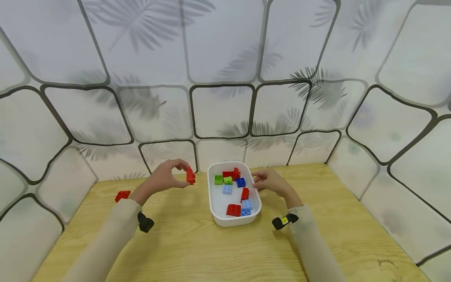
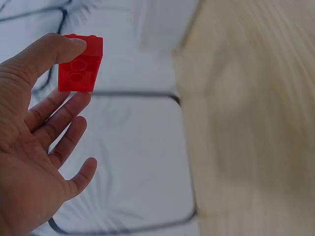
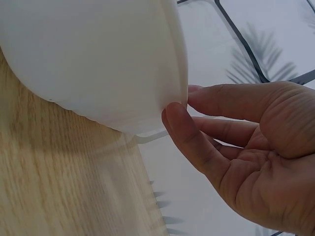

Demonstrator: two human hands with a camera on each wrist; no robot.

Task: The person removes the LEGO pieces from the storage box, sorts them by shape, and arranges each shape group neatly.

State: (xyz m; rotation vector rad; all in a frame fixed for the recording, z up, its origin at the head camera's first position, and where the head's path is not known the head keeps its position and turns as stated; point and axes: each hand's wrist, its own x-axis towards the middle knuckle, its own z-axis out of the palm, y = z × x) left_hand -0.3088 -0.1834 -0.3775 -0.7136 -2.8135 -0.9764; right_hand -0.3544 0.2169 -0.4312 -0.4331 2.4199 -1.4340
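My left hand [image 1: 163, 178] pinches a red toy brick [image 1: 190, 176] between thumb and fingertips, above the table and left of the white tub [image 1: 210, 196]. Seen from the left wrist, the red brick [image 2: 91, 64] shows its hollow underside, and the other fingers spread below it. The right hand [image 1: 274, 183] is at the tub's right side. In the right wrist view, its thumb and finger grip the rim of the tub [image 3: 118, 64]. Inside lie red bricks [image 1: 233, 210], green bricks [image 1: 218, 179], a dark blue brick [image 1: 241, 182] and light blue bricks [image 1: 227, 189].
Another red brick [image 1: 122, 195] lies on the wooden table [image 1: 190, 250] at the left, partly behind the left wrist. A patterned white covering [image 1: 222, 113] rises behind the table and along both sides.
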